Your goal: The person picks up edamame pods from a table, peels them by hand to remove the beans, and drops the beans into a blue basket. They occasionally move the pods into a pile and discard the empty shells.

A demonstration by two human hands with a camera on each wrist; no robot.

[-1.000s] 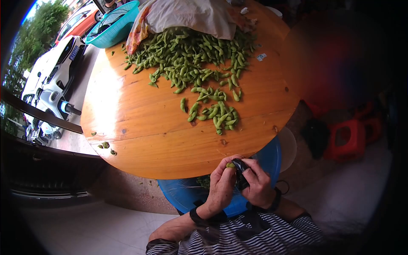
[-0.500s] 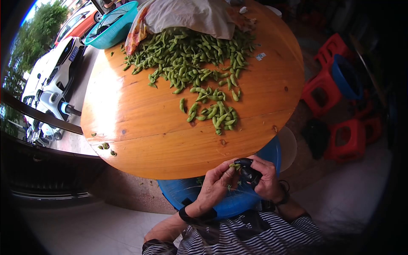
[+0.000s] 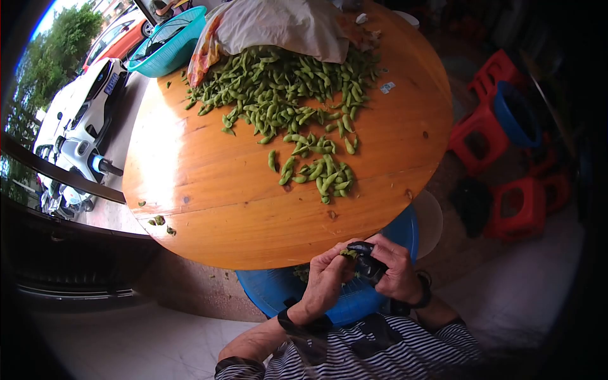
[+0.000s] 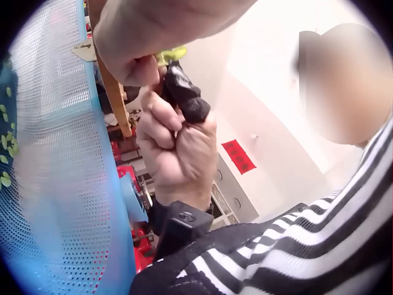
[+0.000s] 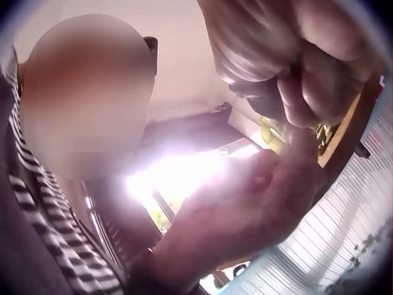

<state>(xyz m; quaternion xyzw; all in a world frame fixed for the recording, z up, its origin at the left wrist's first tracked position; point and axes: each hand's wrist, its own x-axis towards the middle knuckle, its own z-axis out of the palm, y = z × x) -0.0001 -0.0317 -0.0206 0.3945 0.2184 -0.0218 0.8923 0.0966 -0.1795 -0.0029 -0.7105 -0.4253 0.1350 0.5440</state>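
Note:
Above a blue mesh basket [image 3: 253,291], my two hands meet at a green soybean pod [image 3: 348,253]. My left hand [image 3: 324,285] pinches the pod between thumb and fingers. From the other side my right hand [image 3: 399,272] grips it, with black wrapping [image 3: 361,248] covering the thumb and a finger. The left wrist view shows the pod [image 4: 172,56] poking out yellow-green at the fingertips, beside the shiny black wrapping [image 4: 181,86]. Fingers hide most of the pod in the right wrist view. Small green beans [image 4: 7,144] lie in the basket.
Just beyond my hands is a round wooden table [image 3: 240,221]. A large heap of soybean pods [image 3: 272,82] lies on it under a pale cloth [image 3: 285,28]. A turquoise basket [image 3: 168,47] stands at the far left. Red stools [image 3: 519,209] stand at the right.
The pod has shifted between my fingertips, and its plump green end no longer shows as it did a second ago. My right hand has turned, its black-wrapped thumb now lying across the pod.

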